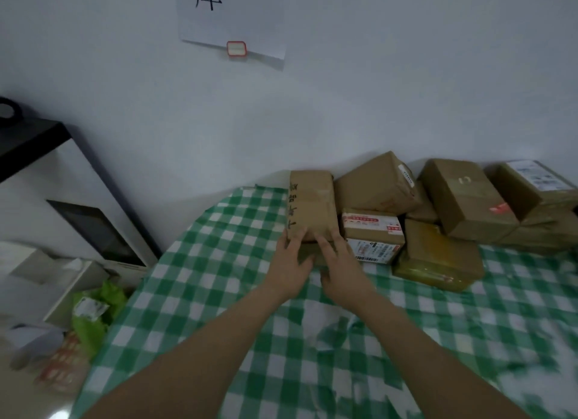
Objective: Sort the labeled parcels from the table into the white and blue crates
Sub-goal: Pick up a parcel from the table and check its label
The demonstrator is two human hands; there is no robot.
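The brown parcel with black handwriting (311,204) sits at the middle of the frame, on the far side of the desk close to the wall. My left hand (292,262) and right hand (339,265) lie side by side at its near lower edge. The fingers are straight and touch the cardboard, not curled round it. Its right side touches the other parcels (463,200), which crowd along the wall to the frame's right edge. Left of it and across the lower frame runs the desk (219,293) in its bare green-and-white checked cloth — right to the left edge. Past that edge stand a white appliance (72,200) and, lower, a green bag (93,318).
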